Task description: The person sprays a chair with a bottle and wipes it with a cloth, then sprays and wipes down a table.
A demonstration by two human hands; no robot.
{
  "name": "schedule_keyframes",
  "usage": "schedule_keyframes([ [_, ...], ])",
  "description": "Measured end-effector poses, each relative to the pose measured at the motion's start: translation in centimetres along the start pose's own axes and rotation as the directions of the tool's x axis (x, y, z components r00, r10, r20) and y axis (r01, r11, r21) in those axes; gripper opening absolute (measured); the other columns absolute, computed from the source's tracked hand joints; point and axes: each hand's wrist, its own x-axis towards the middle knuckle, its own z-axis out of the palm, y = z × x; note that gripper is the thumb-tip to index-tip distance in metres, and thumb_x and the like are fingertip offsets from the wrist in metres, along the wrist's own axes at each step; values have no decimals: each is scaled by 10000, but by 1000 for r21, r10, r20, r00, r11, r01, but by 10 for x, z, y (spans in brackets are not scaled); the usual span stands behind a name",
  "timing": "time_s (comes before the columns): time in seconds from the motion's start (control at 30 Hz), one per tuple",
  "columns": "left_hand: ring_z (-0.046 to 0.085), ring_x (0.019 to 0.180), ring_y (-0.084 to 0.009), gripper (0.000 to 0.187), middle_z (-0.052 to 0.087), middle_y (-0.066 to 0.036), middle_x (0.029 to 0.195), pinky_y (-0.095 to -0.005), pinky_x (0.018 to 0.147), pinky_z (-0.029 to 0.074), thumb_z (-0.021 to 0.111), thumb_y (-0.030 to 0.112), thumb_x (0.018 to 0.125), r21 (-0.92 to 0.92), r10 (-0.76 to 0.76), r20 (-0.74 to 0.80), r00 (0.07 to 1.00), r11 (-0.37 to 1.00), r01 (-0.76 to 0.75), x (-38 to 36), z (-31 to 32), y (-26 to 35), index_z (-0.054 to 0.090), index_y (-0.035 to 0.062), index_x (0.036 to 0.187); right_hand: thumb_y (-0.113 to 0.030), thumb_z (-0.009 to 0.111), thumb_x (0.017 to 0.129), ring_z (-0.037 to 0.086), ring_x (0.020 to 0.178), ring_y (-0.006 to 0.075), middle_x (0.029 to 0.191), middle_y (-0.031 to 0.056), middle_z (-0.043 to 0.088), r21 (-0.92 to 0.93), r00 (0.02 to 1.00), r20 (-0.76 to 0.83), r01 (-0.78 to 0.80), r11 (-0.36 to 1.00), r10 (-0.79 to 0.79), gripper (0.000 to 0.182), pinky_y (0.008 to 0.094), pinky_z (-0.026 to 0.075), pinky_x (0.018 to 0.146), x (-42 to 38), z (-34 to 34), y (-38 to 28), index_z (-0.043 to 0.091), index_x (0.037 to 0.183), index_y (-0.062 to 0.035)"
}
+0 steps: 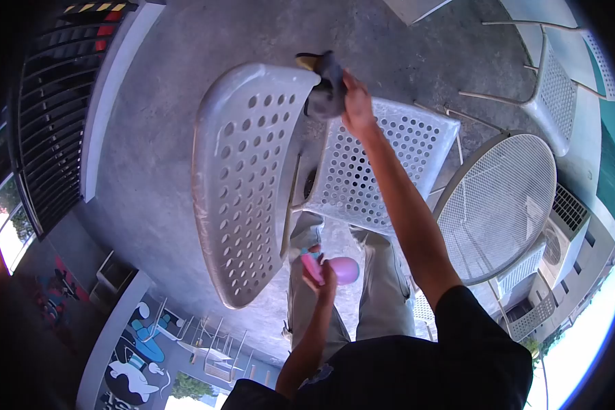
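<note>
My right hand [359, 106] is closed on a dark grey cloth [328, 89], held at the upper corner of the white perforated chair back [249, 184]. The perforated chair seat [383, 160] lies just below that hand. Lower down, in front of my legs, my left hand [322, 273] grips a pink spray bottle [345, 270]. The bottle is tilted on its side, and the fingers are wrapped round its neck near the pink and teal head.
A round mesh table [502, 205] stands at the right, with another perforated chair [553, 96] beyond it. An air-conditioner unit [560, 239] is by the right wall. Black railings [48, 123] run along the left. More chairs [215, 359] stand at the lower left.
</note>
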Motion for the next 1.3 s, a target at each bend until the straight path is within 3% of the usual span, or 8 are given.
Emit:
schedule_keyframes([
  [0.23,602,1100,-255,391,604,-151,1166,-340,840,555,531,-67,748,-24,318,235,919,947,-322,22,96,87,554,-51,1139,-76,474,903,533,1217,237,1306,127,555,396,912,381,-10,918,-155,413,380,409,1060,-60,7,-43,484,1306,13],
  [0.33,619,1081,-261,382,620,-157,1164,-355,859,545,524,-58,736,-76,246,168,955,969,-236,30,103,99,572,-62,1115,131,476,780,461,1261,389,1311,219,499,-366,622,394,781,506,-676,536,421,331,1090,-52,60,-25,463,1295,-17],
  [0.7,580,1115,-265,362,582,-147,1162,-360,892,524,603,68,776,78,267,309,913,949,-305,2,30,168,519,-44,1110,-170,512,899,595,935,457,957,260,637,-883,964,128,218,415,-234,201,494,480,793,16,-30,-29,608,1027,-48],
  [0.83,552,1057,-244,251,564,-154,1112,-352,943,438,601,-9,856,1,373,399,838,913,-407,-21,17,221,510,-44,1087,-186,534,944,584,726,132,784,61,629,-501,999,-25,4,865,-20,195,342,475,605,-70,-76,-58,620,1023,-29],
  [0.93,594,940,-228,237,604,-128,1017,-349,846,480,626,31,854,-100,470,432,770,873,-477,-35,-1,240,564,-48,1069,-132,481,980,573,889,120,914,66,635,-674,998,-63,-61,737,24,238,321,524,789,-201,-106,-113,603,1159,-33],
  [1.0,615,865,-228,197,627,-129,960,-360,791,504,638,25,824,-84,505,467,726,843,-532,-31,-14,245,595,-40,1005,-132,497,963,604,912,201,1092,71,607,-32,986,-92,-142,989,139,271,463,529,857,-273,-132,-110,562,1220,-75],
  [1.2,637,944,-223,302,630,-138,983,-331,832,521,528,-63,719,-151,446,675,587,863,-482,-26,-74,299,560,-34,1018,75,452,809,519,762,85,793,-18,586,-603,853,-394,41,797,-342,364,245,417,642,-453,-165,-121,677,1057,-69],
  [1.3,630,975,-220,283,653,-143,1071,-338,855,508,579,-73,732,-362,492,750,442,864,-349,-18,-119,344,577,7,1004,72,457,837,546,828,109,944,3,627,-398,725,-497,298,867,-478,378,253,429,741,-503,-106,-127,636,1143,-60],
])
